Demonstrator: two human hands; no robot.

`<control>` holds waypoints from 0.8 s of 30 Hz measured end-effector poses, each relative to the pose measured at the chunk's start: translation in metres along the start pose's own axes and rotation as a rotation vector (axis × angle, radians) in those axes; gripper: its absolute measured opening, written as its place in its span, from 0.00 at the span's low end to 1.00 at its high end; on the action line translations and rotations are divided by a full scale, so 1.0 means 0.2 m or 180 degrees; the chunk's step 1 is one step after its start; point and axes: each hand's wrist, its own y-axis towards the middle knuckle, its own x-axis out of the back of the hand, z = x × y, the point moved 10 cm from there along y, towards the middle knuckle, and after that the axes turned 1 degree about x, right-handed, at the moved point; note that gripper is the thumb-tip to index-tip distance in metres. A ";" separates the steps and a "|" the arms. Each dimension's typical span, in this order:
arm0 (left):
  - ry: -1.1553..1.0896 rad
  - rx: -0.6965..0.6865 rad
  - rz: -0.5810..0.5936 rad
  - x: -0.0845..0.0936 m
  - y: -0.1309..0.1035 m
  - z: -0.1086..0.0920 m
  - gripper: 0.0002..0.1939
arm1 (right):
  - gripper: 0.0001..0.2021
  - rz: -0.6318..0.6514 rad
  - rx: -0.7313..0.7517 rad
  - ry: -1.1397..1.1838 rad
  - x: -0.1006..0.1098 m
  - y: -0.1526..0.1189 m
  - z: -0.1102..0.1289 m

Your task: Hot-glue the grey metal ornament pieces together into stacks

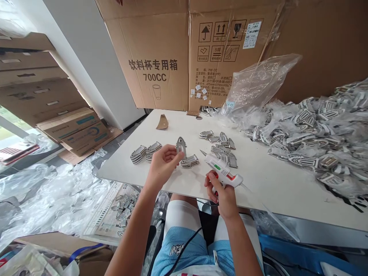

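Between thumb and fingers, my left hand (pixel 165 163) pinches a small silver metal piece with a pointed top (pixel 181 145), held upright above the white table. My right hand (pixel 220 188) is wrapped around the handle of a white hot glue gun (pixel 224 171), its nozzle pointing up and left toward the metal piece but apart from it. A glue stick trails from the gun's rear. Just below the held piece lies a small stack of similar metal pieces (pixel 190 161). Further stacks (pixel 138 154) sit left of my left hand, and loose pieces (pixel 221 147) lie beyond the gun.
A large heap of plastic-wrapped metal pieces (pixel 310 126) covers the table's right side, beside a clear plastic bag (pixel 258 86). Cardboard boxes (pixel 161 34) stand behind the white table (pixel 120 168). A brown cardboard scrap (pixel 162 122) lies at the back. More pieces (pixel 125 209) rest lower left.
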 end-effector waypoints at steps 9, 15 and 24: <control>0.0270 -0.0236 -0.0094 -0.06 -0.08 0.03 0.09 | 0.20 0.0178 -0.0072 -0.0473 -0.03 -0.02 -0.03; 0.0153 -0.0100 0.0099 -0.12 -0.12 0.03 0.09 | 0.21 0.0148 -0.0090 -0.0646 -0.01 -0.04 -0.04; 0.0119 0.0055 0.0098 -0.14 -0.15 0.04 0.09 | 0.22 -0.0490 -0.0037 -0.0911 0.03 -0.04 -0.04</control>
